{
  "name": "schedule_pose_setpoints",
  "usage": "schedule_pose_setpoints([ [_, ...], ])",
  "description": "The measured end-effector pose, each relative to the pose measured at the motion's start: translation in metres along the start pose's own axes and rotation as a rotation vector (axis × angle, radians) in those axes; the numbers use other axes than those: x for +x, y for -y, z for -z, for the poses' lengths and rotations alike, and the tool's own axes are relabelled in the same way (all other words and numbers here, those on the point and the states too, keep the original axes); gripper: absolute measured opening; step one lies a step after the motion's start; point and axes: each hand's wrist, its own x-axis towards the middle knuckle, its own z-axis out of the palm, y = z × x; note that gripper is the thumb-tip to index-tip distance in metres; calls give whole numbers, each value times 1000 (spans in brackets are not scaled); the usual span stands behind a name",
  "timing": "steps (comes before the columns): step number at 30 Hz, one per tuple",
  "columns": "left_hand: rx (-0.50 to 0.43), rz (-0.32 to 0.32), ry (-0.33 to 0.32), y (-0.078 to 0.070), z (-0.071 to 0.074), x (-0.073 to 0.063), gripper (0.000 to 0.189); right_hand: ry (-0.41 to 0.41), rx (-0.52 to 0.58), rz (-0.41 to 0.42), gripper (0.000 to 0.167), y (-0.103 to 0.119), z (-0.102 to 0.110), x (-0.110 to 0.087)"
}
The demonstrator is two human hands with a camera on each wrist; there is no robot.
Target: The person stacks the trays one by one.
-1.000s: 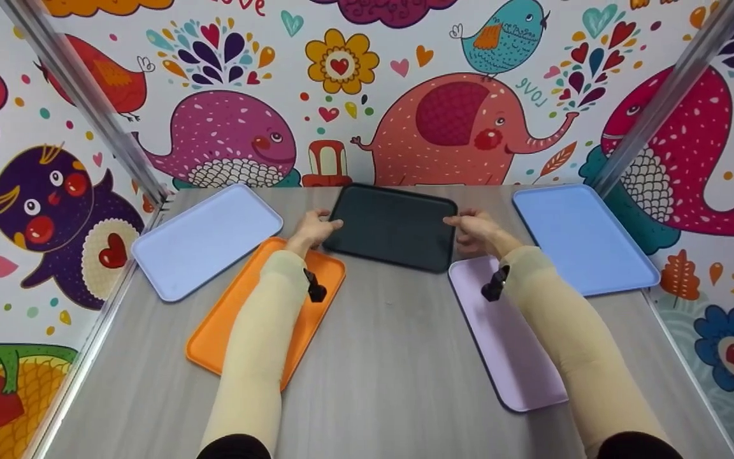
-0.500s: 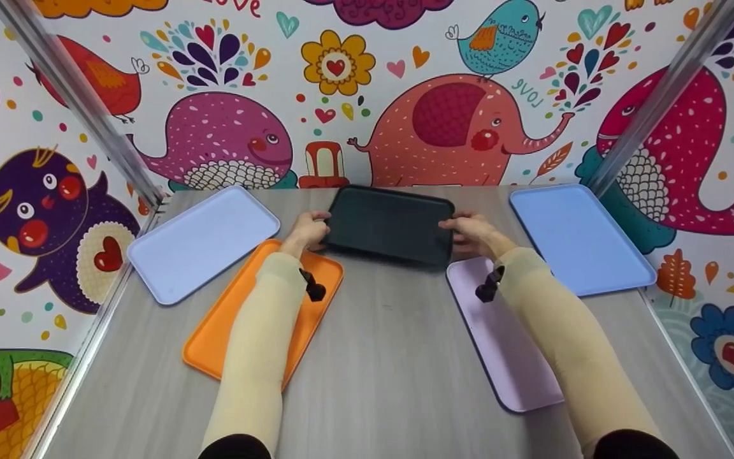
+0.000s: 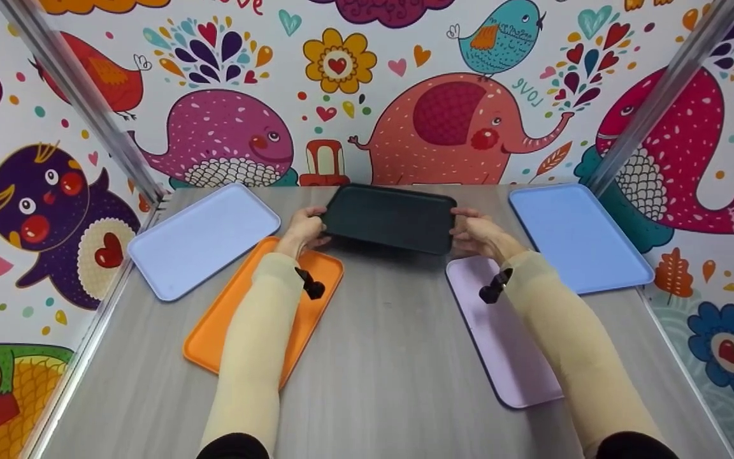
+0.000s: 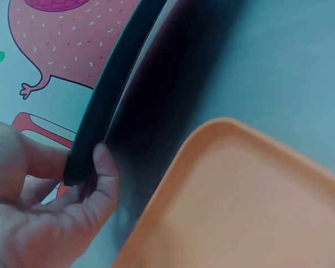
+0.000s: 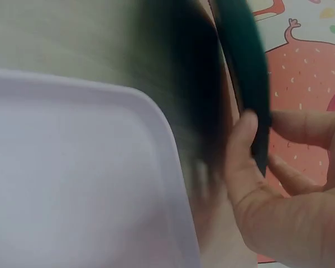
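At the back middle of the table, a dark rectangular tray [image 3: 389, 218] is held between both hands. Its front side is tilted up, with a shadow beneath it. My left hand [image 3: 306, 231] pinches the left end; in the left wrist view, fingers [image 4: 105, 162] show on both sides of the thin dark edge. At the other end my right hand [image 3: 480, 233] grips the tray's right side, and the right wrist view has digits on either face of the edge. Below the left forearm lies an orange tray [image 3: 316, 280], partly hidden. A lilac tray [image 3: 488, 338] lies partly under the right forearm.
A pale periwinkle tray [image 3: 204, 242] lies at the back left of the grey table [image 3: 386, 370], and a blue tray [image 3: 580, 236] at the back right. A patterned wall [image 3: 341, 127] rises behind the table, with metal posts [image 3: 660, 95] at the corners.
The dark tray's front edge has risen and a shadow has appeared below it. Both hands have shifted their hold at its ends. The other trays have stayed in place.
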Motion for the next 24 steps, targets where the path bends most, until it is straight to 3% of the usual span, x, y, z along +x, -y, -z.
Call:
schedule_pose_setpoints([
  [6,-41,-26,33,2,4,-4,69,24,-14,56,76,-3,3,-6],
  [12,-76,-35,29,0,5,-12,66,44,61,78,78,-5,4,-15],
  [17,-207,-51,-71,2,-8,-24,60,35,79,131,77,-8,1,-21],
  [24,-414,-107,-286,16,-52,-46,62,34,115,187,78,-18,-6,-24],
])
